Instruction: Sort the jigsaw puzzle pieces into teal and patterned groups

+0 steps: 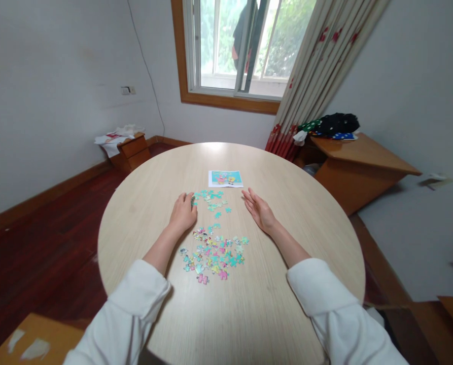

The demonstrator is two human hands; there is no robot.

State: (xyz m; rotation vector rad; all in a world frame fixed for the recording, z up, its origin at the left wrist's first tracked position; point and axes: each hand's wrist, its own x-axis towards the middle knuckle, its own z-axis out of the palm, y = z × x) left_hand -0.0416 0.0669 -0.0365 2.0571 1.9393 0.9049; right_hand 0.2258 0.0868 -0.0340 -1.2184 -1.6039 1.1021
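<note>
My left hand (184,212) rests palm down on the table, fingers loosely bent and slightly apart. Its fingertips are beside an upper group of mostly turquoise jigsaw puzzle pieces (211,194); whether they touch the nearest pieces I cannot tell. Opposite, my right hand (259,210) is open and holds nothing, its fingers stretched out and the palm turned inward. Behind the pieces lies a picture card (227,178) with colourful figures on turquoise. Nearer to me spreads a larger pile of mixed pink, yellow and turquoise pieces (214,256), between my forearms.
The round pale wooden table (306,213) fills the middle. A brown cabinet (363,152) with clothes on it stands at the right, beside a long curtain (317,66). At the left is a small drawer unit (133,148). A wooden surface (55,329) shows at the lower left.
</note>
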